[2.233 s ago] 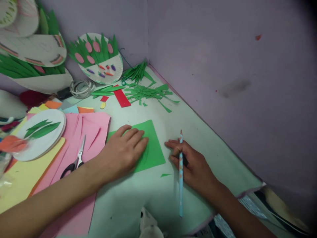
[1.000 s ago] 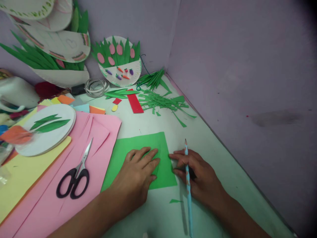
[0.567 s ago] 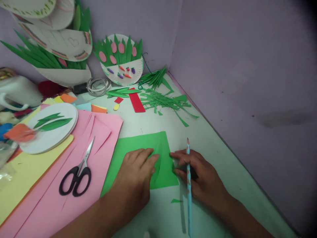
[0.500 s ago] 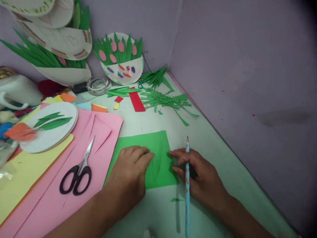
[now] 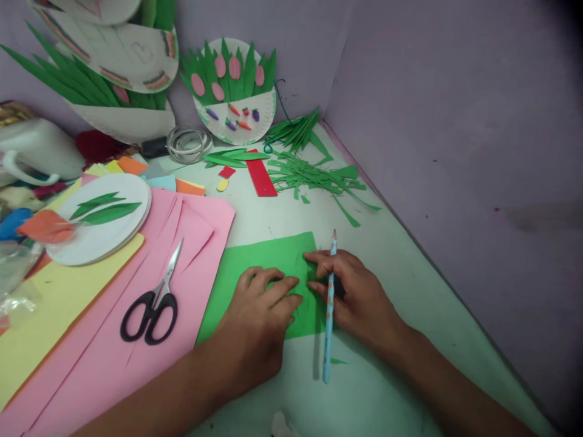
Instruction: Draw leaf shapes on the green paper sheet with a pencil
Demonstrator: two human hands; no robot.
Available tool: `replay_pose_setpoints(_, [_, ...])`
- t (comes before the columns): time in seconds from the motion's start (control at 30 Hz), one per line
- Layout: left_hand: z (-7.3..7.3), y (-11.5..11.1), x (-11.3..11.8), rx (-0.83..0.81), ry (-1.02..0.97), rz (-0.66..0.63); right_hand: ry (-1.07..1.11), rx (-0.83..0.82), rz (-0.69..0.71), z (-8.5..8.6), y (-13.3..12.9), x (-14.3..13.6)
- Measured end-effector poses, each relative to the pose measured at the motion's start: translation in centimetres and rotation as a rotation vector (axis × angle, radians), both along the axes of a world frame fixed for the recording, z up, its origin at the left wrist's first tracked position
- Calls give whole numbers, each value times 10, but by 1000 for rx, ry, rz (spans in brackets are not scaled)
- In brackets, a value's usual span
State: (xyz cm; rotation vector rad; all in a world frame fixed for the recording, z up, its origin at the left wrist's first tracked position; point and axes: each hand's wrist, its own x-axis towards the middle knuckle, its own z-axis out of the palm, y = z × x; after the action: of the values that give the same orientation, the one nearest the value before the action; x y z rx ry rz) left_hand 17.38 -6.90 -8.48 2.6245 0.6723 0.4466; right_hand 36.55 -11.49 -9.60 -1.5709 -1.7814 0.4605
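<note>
A green sheet of paper point(image 5: 277, 256) lies in front of me, partly covered by my hands. My left hand point(image 5: 263, 309) rests on it palm down, with the fingers stretched out and slightly bent. A light-blue patterned pencil point(image 5: 328, 315) is held between the fingers of my right hand point(image 5: 357, 288), its dark tip pointing away from me. The thumb and index fingertip of that hand are at the sheet's right edge; whether they pinch it I cannot tell. Black-handled scissors point(image 5: 157, 309) lie to the left on pink sheets point(image 5: 109, 315).
White paper plates point(image 5: 109, 243) with green leaf cutouts stand at the left, near a yellow sheet point(image 5: 54, 315) and a white mug point(image 5: 40, 149). Farther back are a red strip point(image 5: 261, 175), green scraps point(image 5: 314, 176) and a decorated plate point(image 5: 234, 118) against the wall.
My left hand has slid right across the green sheet and its fingers have spread. The pencil in my right hand has shifted and tilted. The whole view has moved slightly.
</note>
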Motion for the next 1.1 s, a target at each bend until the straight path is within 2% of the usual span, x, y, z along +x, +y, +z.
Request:
replay_pose_setpoints(0.23, [-1,2,-1,-42,-24,-53,3,4,35,-1,-4,1])
replay_pose_setpoints(0.37, [-1,1,0,0,16,-1,-24,8,96,-2,-4,2])
replay_pose_setpoints(0.5, [-1,-1,0,9,107,33,-31,7,-14,-2,-5,3])
replay_pose_setpoints(0.7, [3,-6,1,-22,247,-79,-337,-4,18,-1,-24,4])
replay_pose_setpoints(0.87, [4,-10,3,3,278,-136,-324,0,-26,-4,-45,3])
replay_pose_setpoints(0.97, [0,-16,5,41,286,-112,-319,-11,-56,-5,-48,2])
replay_pose_setpoints(1.1, [-4,-33,9,119,295,20,-343,16,-50,-5,-50,2])
